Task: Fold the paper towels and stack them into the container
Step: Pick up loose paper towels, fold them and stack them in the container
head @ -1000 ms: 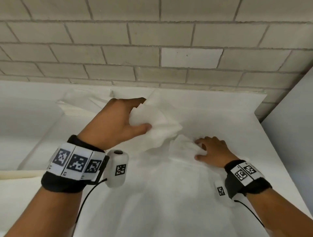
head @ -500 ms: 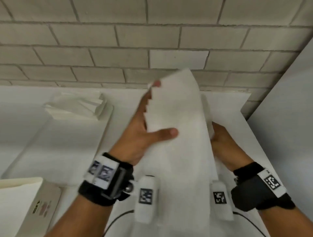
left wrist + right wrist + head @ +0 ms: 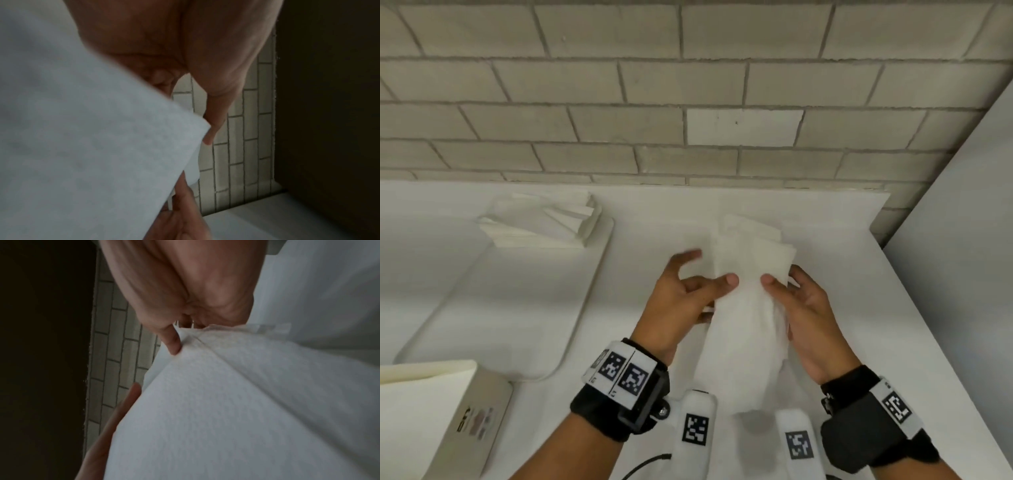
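A white paper towel (image 3: pixel 748 318) hangs lengthwise above the white table (image 3: pixel 842 274), held up between both hands. My left hand (image 3: pixel 712 270) pinches its left edge, thumb on the front and fingers behind. My right hand (image 3: pixel 782 275) pinches the right edge the same way. In the left wrist view the towel (image 3: pixel 82 146) fills the left side under the palm. In the right wrist view a fingertip (image 3: pixel 173 345) pinches a crease of the towel (image 3: pixel 226 402). A stack of folded towels (image 3: pixel 544 222) lies at the far end of a flat white container (image 3: pixel 585 308) on the left.
A brick wall (image 3: pixel 688 102) runs close behind the table. A grey panel (image 3: pixel 962 257) closes the right side. A cardboard box (image 3: pixel 448 411) stands at the near left corner.
The crumpled towel was gathered off the table, raised high in front of the wall, and now hangs lower between both hands. My right hand has gone from the table to the towel's right edge.
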Demonstrator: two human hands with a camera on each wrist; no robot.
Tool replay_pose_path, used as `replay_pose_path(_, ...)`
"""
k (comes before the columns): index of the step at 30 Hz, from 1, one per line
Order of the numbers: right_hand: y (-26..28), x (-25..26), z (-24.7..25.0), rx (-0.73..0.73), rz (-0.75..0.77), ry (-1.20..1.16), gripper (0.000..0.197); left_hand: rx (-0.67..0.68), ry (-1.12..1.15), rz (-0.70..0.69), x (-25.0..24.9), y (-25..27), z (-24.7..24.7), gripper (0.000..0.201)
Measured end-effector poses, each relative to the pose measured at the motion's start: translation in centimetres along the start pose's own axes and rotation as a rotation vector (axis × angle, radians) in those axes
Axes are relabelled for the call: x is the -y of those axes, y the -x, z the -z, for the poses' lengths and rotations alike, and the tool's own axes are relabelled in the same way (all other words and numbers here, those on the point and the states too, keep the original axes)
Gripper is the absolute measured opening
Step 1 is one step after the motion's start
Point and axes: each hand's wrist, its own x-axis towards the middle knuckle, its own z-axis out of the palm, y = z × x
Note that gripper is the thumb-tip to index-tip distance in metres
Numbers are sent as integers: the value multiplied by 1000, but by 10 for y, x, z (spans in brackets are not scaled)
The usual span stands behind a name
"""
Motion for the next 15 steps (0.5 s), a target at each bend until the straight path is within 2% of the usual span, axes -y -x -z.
replay_pose_path(2, 1, -2, -1, -1, -15, -30, 27, 81, -24, 17, -1, 6, 3, 29)
replay_pose_path(3, 1, -5, -1, 5, -29, -40, 27, 110, -31, 4, -2, 8, 3, 23)
replay_pose_path(5, 3, -11, -3, 13, -69, -64, 29, 145, -46, -15, -2, 11, 3, 28)
replay_pose_path(8, 6, -18, -5, 48, -141, -138, 31, 155, -159, -111, 0, 10, 5, 25)
replay_pose_path(11, 9, -21, -7, 106, -169, -203, 33, 133, -232, -133, 1, 10, 4, 10)
replay_pose_path(15, 11, -24, -7, 152, -192, -307, 36, 68, -304, -138, 1, 7, 6, 25)
